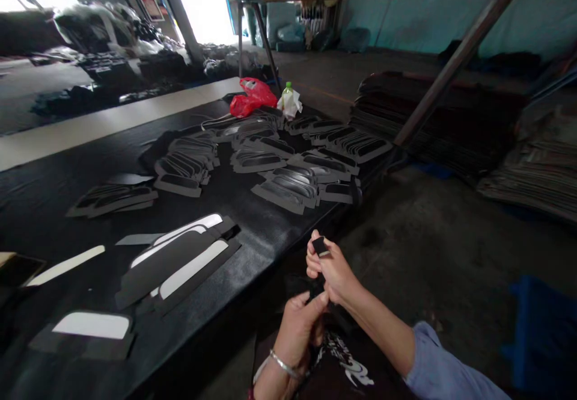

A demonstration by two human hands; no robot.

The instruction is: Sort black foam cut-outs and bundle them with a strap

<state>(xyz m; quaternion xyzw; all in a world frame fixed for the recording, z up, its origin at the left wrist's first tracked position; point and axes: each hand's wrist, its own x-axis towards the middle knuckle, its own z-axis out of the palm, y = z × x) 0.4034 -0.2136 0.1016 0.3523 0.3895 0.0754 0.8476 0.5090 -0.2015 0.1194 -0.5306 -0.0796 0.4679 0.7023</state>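
Both my hands are close together just off the table's front edge, above my lap. My right hand (336, 270) is closed with fingers curled round a small dark strip (321, 246), whose black end with a pale edge sticks out at the top. Just below it, my left hand (300, 322), with a bangle at the wrist, is closed in a pinch near the right hand's lower side. Something dark lies between its fingertips, too hidden to name. Nearest on the table are flat black panels (153, 273) bearing white strips (193, 269), and a separate panel with a white patch (92, 325).
Several fanned piles of dark cut pieces (288, 186) cover the middle of the black table (234, 243). Behind them are a red plastic bag (255, 96) and a green-capped bottle (287, 91). Stacked dark sheets (433, 117), a slanted metal post (460, 63) and a blue crate (545, 334) stand right.
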